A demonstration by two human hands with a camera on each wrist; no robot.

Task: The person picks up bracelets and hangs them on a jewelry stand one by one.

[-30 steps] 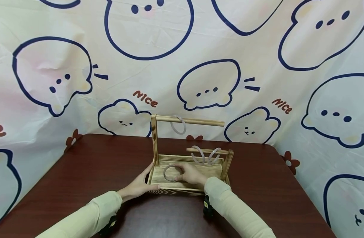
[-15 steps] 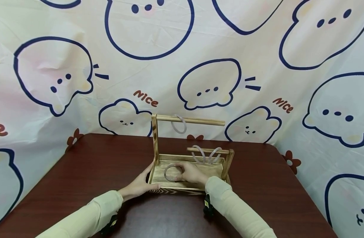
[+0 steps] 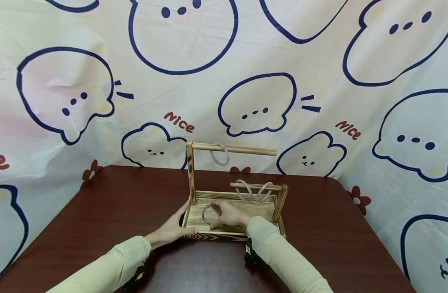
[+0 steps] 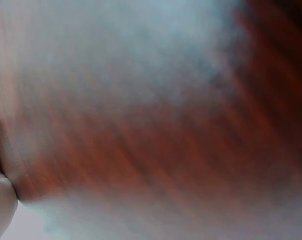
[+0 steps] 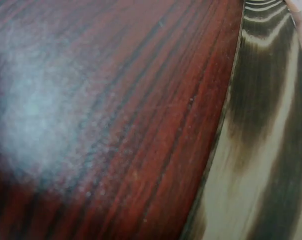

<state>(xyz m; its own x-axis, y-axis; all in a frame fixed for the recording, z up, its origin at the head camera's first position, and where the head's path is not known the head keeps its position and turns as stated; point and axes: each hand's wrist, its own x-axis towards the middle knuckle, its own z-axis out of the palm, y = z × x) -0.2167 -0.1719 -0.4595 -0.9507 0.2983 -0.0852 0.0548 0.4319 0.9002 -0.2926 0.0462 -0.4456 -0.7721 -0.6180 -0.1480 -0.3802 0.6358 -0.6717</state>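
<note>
A wooden jewellery stand [image 3: 190,175] with a shallow tray base stands on the table. My left hand [image 3: 170,228] holds its left end, thumb at the front wall and fingers along the side. Inside the tray, my right hand [image 3: 229,214] grips a clear bangle [image 3: 203,213] between thumb and fingers; the hand hides the bangle's right part. Another bangle [image 3: 228,158] hangs on the upper bar, and two more hang on the lower bar [image 3: 279,187]. The left wrist view shows only a bit of finger [image 4: 2,205]; the right wrist view shows the tray's grained front wall [image 5: 260,115].
The dark red-brown table [image 3: 129,203] stretches out on both sides of the stand. Behind it hangs a pale cloth [image 3: 194,97] printed with cartoon bears. The upper bar's right end is free, as is the lower bar's left end.
My right hand has shifted slightly left and toward me, its thumb and fingers now spread wider at the bangle. The left hand and the stand have stayed put.
</note>
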